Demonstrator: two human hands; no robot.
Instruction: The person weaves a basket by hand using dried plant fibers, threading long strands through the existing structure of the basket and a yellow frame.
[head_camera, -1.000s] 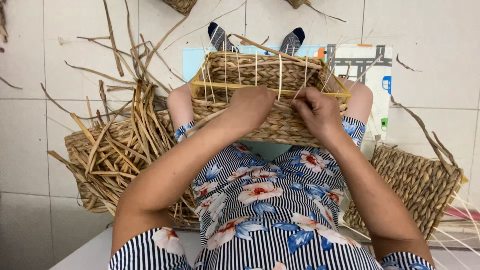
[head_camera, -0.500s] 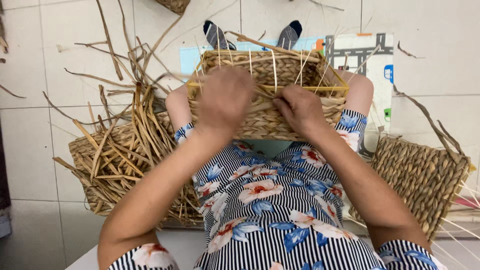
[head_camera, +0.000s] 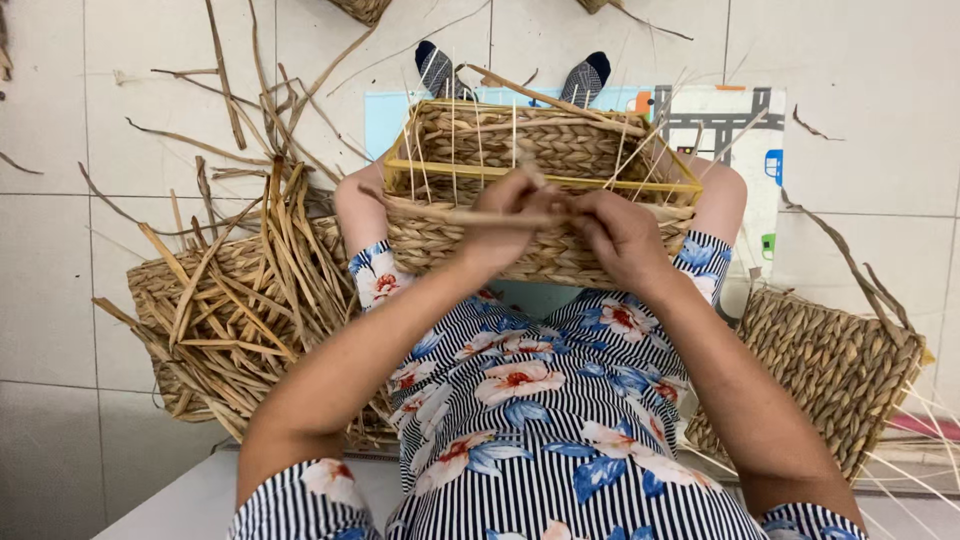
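Nearest to the camera is the lap of the person, covered by a striped dress with flowers (head_camera: 540, 420). Both bare forearms go forward from the bottom edge and meet above the knees.

The left hand (head_camera: 510, 215) is closed, its fingers pinching a thin pale straw strand (head_camera: 480, 217) that lies almost level along the near wall of the basket. The right hand (head_camera: 620, 232) is also closed; its fingers meet the left ones and grip the same strand at its right end. The two hands touch each other.

The basket (head_camera: 540, 150) rests on the knees, tilted with its opening toward the camera. It is woven from brown straw around a yellow rectangular frame (head_camera: 450, 172), and thin pale stakes stand up from its rim.

To the left, on the tiled floor (head_camera: 80, 120), lies a pile of dry straw leaves (head_camera: 250, 290) on top of a flat woven piece. To the right, near the right elbow, stands another woven basket (head_camera: 830, 360).

Farther away, behind the basket, two feet in dark socks (head_camera: 440, 70) rest on a coloured mat (head_camera: 720, 120). Loose leaves lie scattered on the tiles.
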